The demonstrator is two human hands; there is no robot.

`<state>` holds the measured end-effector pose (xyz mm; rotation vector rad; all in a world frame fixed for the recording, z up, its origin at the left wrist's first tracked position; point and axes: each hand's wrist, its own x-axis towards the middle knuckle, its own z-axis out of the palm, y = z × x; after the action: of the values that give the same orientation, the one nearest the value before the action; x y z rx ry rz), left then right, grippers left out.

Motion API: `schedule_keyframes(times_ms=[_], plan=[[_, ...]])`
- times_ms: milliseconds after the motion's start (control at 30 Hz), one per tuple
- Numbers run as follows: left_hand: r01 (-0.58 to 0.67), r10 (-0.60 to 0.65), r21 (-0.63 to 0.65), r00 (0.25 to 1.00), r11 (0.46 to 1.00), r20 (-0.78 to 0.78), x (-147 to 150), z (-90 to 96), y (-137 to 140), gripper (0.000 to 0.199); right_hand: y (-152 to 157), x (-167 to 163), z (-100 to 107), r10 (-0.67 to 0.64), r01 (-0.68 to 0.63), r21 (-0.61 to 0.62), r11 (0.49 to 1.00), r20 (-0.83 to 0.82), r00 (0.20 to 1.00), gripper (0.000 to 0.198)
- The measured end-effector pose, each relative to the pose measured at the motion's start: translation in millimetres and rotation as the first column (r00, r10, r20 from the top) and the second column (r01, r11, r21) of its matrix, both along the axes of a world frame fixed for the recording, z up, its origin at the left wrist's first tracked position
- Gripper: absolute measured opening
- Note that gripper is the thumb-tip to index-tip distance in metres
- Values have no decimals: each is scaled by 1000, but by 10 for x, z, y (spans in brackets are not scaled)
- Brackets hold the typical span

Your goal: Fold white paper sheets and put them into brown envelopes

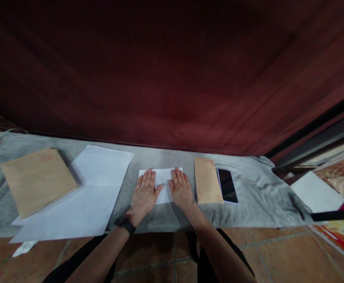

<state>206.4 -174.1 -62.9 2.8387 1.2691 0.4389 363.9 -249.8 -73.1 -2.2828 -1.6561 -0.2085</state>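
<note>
A small folded sheet of white paper [163,177] lies on the grey cloth between and beneath my two hands. My left hand [144,192] presses flat on its left part, fingers stretched out and thumb pointing inward. On the right part rests my right hand [181,189], also flat with fingers extended. Both palms cover much of the paper. Just right of my right hand lies a brown envelope [208,181], and beside that a dark-screened phone [227,185].
Large white sheets [101,167] lie to the left, partly under a stack of brown envelopes [39,179]. The grey cloth [260,188] covers a narrow bench before a dark red curtain [172,78]. A white sheet [317,192] and a colourful printed box [343,236] are at far right.
</note>
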Motion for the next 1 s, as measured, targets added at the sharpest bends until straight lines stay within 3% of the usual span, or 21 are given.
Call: schedule_keyframes(times_ms=[267, 500, 633, 767, 1000], plan=[[-67, 67, 5, 998, 998, -14, -131, -46, 80, 75, -49, 84, -77, -66, 64, 59, 996, 38, 997, 54], [-77, 76, -17, 997, 997, -20, -152, -21, 88, 74, -130, 89, 108, -138, 138, 24, 990, 14, 990, 53], [-65, 64, -21, 998, 998, -29, -149, 2, 75, 69, -116, -24, 184, 68, -68, 19, 998, -43, 997, 53], [-49, 49, -11, 998, 999, -39, -155, 27, 72, 63, -97, -172, 149, 239, -240, -8, 971, -93, 967, 51], [-48, 48, -14, 998, 999, -31, -143, 53, 70, 62, -72, -109, 96, 156, -157, -36, 987, -40, 987, 50]])
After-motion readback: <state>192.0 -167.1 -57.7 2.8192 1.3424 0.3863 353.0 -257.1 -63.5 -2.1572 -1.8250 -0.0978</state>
